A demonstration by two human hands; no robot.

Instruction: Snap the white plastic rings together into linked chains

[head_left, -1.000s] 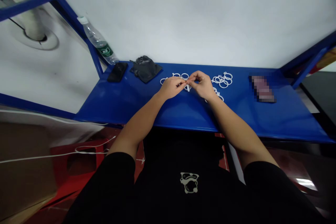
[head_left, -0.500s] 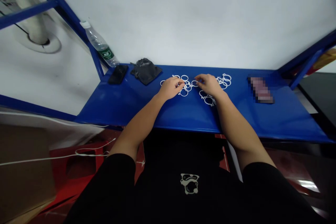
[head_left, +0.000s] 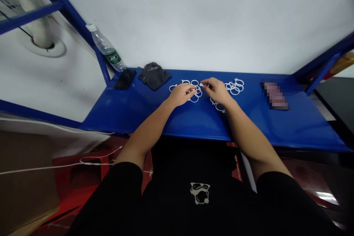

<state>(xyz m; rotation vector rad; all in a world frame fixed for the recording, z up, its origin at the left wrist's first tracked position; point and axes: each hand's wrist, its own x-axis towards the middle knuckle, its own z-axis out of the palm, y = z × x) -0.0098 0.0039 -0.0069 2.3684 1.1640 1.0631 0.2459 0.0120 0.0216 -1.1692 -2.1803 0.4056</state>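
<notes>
Several thin white plastic rings with small clasps lie in loose groups on a blue shelf (head_left: 132,114). My left hand (head_left: 180,94) is over the left group of rings (head_left: 194,98), its fingers closed in a pinch with a bit of white ring at the tips. Just to the right, my right hand (head_left: 216,90) has its thumb and forefinger closed around a white ring (head_left: 201,84), mostly hidden by the fingers. Behind the right wrist lies another group of rings (head_left: 238,87). More rings (head_left: 219,108) are partly covered by the right wrist.
A black phone (head_left: 125,79) and a dark grey pouch (head_left: 154,76) lie on the left of the shelf. A clear bottle (head_left: 106,48) leans in the corner there. To the right is a blurred pinkish object (head_left: 275,95). A white wall (head_left: 193,22) rises behind.
My right hand has shifted slightly left, and its fingers now cover most of the ring that lay beside them. My left hand has barely moved.
</notes>
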